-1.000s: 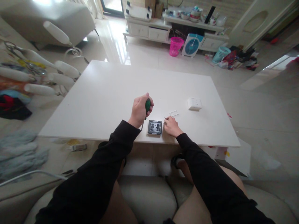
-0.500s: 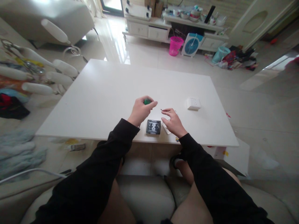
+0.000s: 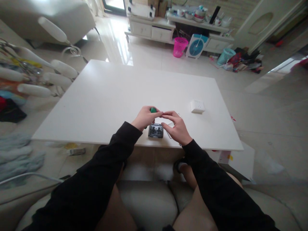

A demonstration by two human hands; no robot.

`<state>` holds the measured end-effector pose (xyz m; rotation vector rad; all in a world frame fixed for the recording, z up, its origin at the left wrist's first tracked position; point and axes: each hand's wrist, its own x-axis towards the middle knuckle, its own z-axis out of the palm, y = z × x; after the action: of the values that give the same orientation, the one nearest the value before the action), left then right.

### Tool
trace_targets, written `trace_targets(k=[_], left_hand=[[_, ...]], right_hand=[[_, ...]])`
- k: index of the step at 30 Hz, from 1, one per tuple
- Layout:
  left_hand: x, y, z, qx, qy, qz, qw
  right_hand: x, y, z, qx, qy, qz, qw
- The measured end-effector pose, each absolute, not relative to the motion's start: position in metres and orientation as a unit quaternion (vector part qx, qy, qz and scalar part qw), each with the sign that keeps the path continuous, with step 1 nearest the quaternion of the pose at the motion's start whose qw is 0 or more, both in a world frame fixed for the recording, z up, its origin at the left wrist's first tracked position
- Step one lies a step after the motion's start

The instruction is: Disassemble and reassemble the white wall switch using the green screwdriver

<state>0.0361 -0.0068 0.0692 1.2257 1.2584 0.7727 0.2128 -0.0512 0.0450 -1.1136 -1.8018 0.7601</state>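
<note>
My left hand [image 3: 143, 117] is closed round a green-handled screwdriver [image 3: 153, 110], held just above the near edge of the white table [image 3: 108, 99]. My right hand [image 3: 174, 126] meets it fingertip to fingertip, pinching something small that I cannot make out. Directly below the two hands lies a dark grey socket module [image 3: 155, 131] with its metal contacts facing up. A thin white cover piece [image 3: 170, 124] peeks out under my right hand.
A white wall socket [image 3: 197, 106] rests on the table to the right. A drying rack with white bars [image 3: 43, 80] stands at the left. Beyond the table are a pink basket [image 3: 180, 47], a blue fan [image 3: 196, 46] and a low white cabinet [image 3: 154, 27].
My right hand has lifted off the table and moved left to meet my left hand. The left hand has come down and nearer with the screwdriver.
</note>
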Motion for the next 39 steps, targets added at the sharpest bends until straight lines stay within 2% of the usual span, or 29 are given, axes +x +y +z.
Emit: trace_targets(k=[10, 17, 23, 33, 39], left_hand=[[0.037, -0.010, 0.070, 0.494, 0.517, 0.321, 0.621], [0.033, -0.006, 0.054, 0.485, 0.523, 0.307, 0.631], [0.028, 0.004, 0.050, 0.480, 0.500, 0.325, 0.643], [0.025, -0.001, 0.048, 0.492, 0.479, 0.333, 0.646], [0.028, 0.000, 0.061, 0.452, 0.487, 0.403, 0.629]], right_hand=[[0.213, -0.050, 0.029, -0.505, -0.606, 0.385, 0.479], [0.201, -0.044, 0.023, -0.523, -0.618, 0.353, 0.469], [0.194, -0.035, 0.021, -0.525, -0.595, 0.339, 0.505], [0.197, -0.036, 0.019, -0.514, -0.587, 0.362, 0.511], [0.200, -0.038, 0.016, -0.541, -0.580, 0.378, 0.478]])
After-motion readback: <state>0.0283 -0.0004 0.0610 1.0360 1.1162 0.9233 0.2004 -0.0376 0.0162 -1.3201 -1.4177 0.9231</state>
